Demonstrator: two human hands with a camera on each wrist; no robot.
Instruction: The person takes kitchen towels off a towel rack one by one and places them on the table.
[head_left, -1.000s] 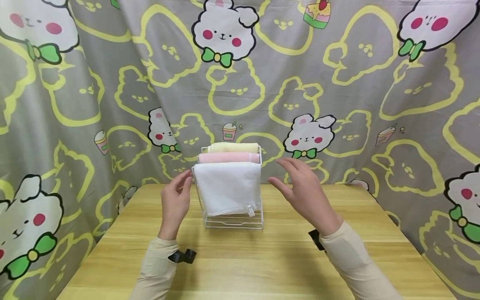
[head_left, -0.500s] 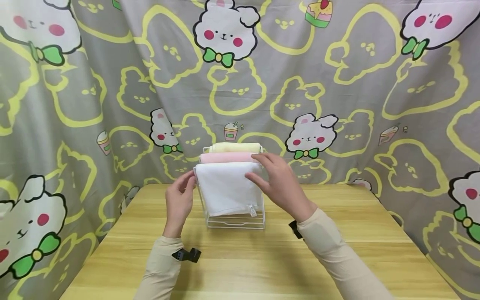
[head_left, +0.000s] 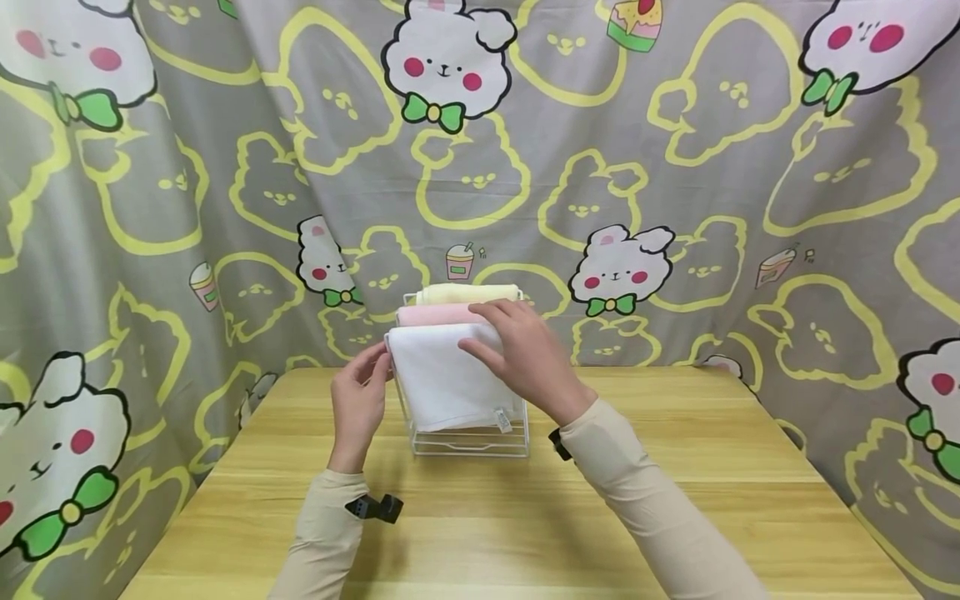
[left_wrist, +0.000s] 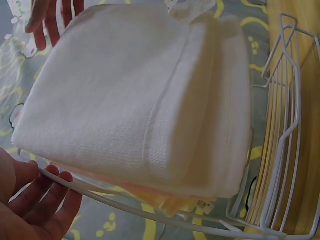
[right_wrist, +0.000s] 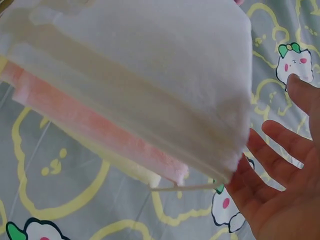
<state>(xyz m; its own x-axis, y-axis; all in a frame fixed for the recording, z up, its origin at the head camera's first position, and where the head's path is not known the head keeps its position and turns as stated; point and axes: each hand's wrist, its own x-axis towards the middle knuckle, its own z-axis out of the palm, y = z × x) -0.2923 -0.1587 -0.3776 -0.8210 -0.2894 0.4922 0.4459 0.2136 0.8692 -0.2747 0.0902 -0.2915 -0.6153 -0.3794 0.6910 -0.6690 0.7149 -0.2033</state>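
Note:
A white wire towel rack (head_left: 468, 451) stands on the table with three folded towels hung over its bars. The white towel (head_left: 442, 383) is at the front, a small tag near its lower right corner. Behind it lie the pink towel (head_left: 435, 315) and, at the back, the yellow towel (head_left: 465, 293). My left hand (head_left: 360, 408) holds the rack's left side; in the left wrist view its thumb and fingers (left_wrist: 59, 200) close round the side wire. My right hand (head_left: 525, 354) is at the white towel's upper right, thumb in front, fingers extended above its top edge.
The wooden table (head_left: 675, 500) extends around the rack. A grey curtain (head_left: 480, 183) with yellow outlines and white cartoon animals hangs behind and at both sides. Each wrist wears a small black camera, such as the left wrist camera (head_left: 375, 507).
My right hand has moved left from beside the rack to over the white towel's upper right. My left hand has shifted slightly onto the rack's side. The towels hang as before.

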